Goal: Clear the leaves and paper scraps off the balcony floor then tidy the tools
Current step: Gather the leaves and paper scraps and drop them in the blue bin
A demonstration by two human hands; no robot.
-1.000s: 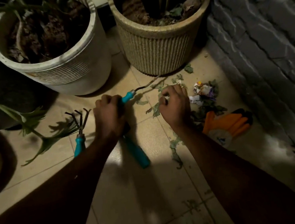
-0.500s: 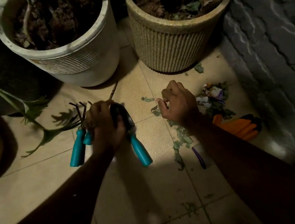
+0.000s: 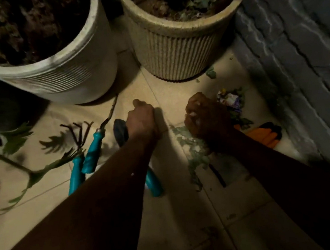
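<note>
My left hand [image 3: 142, 121] hovers curled over the tiled floor, just right of the trowel's dark blade [image 3: 119, 130]; nothing shows in it. The trowel's teal handle [image 3: 154, 185] pokes out from under my forearm. A teal-handled weeder [image 3: 93, 153] lies beside a teal-handled hand rake [image 3: 77, 176] to the left. My right hand [image 3: 206, 120] is curled tight, with pale scraps showing between its fingers. Torn leaves [image 3: 194, 154] lie just below it. A heap of paper scraps and leaves [image 3: 231, 100] sits to its right.
A white ribbed pot [image 3: 72, 77] and a beige ribbed pot [image 3: 182, 53] stand behind the hands. A rough stone wall [image 3: 296, 58] runs along the right. An orange glove [image 3: 264, 136] and a dark thin stick [image 3: 217, 175] lie near my right forearm. A green frond [image 3: 17, 139] hangs at left.
My left hand has let go of the weeder, which now lies beside the rake, and has moved right past the trowel blade. My right hand has closed into a fist over scraps.
</note>
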